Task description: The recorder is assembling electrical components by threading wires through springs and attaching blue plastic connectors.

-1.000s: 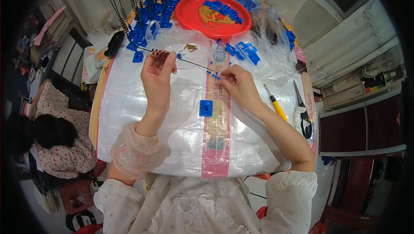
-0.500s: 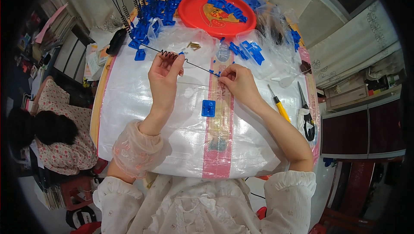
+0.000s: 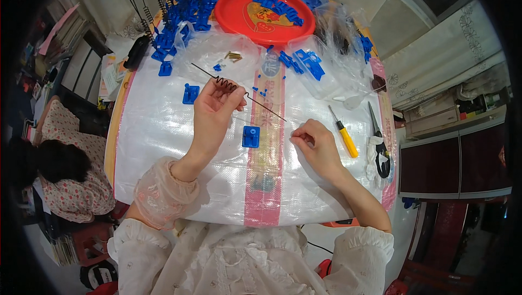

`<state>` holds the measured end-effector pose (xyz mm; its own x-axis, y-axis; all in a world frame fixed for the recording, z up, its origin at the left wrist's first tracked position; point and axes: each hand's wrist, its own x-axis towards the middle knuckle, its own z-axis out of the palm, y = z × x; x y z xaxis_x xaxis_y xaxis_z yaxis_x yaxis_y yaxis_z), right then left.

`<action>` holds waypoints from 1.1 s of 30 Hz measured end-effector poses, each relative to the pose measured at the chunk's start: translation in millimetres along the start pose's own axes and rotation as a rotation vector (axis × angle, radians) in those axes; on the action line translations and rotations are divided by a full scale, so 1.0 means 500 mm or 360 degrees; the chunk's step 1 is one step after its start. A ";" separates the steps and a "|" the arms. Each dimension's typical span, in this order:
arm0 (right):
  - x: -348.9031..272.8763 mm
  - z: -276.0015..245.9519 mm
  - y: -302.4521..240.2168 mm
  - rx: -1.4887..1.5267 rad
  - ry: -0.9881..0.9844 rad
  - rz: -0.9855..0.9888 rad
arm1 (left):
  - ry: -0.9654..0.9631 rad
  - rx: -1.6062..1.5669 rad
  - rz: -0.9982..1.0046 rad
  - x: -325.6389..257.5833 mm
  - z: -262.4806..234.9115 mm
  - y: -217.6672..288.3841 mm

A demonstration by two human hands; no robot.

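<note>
My left hand (image 3: 217,113) pinches a thin black wire spring (image 3: 225,83) by its coiled middle. One straight leg of the spring points up-left and the other slants down-right, its dark tip short of my right hand (image 3: 317,145). That hand's thumb and fingertips are pressed together; whether a tiny piece is between them cannot be seen. Below the spring lies a square blue plastic base (image 3: 250,137) with a raised peg. Another blue base (image 3: 190,94) lies left of my left hand. Tiny blue caps (image 3: 262,92) are scattered beyond the spring.
At the far left stand many blue bases with upright springs (image 3: 168,20). A red round tray (image 3: 228,17) holds blue parts. Brass-coloured pins (image 3: 234,56) lie on clear plastic. A yellow-handled screwdriver (image 3: 347,140) and black scissors (image 3: 382,159) lie right. Someone (image 3: 76,175) is at far left.
My right hand has come away from the spring's end, down and to the right. My left hand has lowered slightly with the spring, and the blue base beside it has come into view.
</note>
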<state>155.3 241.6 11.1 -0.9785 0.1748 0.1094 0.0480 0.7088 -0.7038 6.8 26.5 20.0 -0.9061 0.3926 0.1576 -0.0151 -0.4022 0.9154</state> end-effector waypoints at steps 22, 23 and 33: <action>-0.002 -0.189 0.209 0.0203 0.1033 0.0373 | 0.0044 0.0083 -0.0008 0.000 -0.001 -0.017; 0.008 -0.183 0.215 0.0023 0.0954 0.0336 | 0.0052 0.0095 -0.0001 0.001 -0.002 -0.015; 0.052 -0.183 0.235 -0.0143 0.0845 0.0380 | 0.0076 0.0086 -0.0003 0.006 -0.007 -0.020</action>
<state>154.0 391.9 -4.8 -0.7054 0.6383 0.3080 0.2940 0.6590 -0.6923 2.9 28.9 10.1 -0.9254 0.3527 0.1389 0.0048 -0.3555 0.9347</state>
